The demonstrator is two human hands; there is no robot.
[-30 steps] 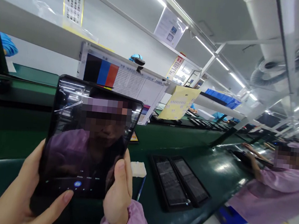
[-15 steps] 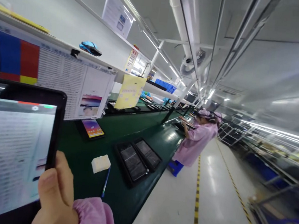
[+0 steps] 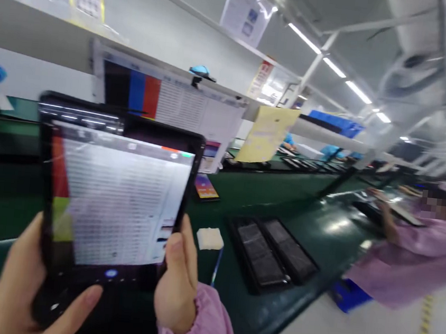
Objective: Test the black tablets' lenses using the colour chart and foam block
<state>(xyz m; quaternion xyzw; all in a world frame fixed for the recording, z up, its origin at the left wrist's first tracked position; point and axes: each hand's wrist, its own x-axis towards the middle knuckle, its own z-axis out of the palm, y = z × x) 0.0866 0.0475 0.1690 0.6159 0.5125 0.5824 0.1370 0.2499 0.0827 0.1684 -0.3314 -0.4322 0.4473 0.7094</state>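
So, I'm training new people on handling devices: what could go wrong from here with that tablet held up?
The tablet is held at its edges by the left hand and right hand, so a loosened grip might drop it. The left thumb is near the round blue icon and could tap it by accident. The pink sleeve looks close to the pen-like stick and might knock it, though depth is hard to judge.

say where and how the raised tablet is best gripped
Probably by the lower side edges of the tablet, coming in from left and right: it is a flat slab held up with its lit screen facing the viewer, so edge grips leave that uncovered.
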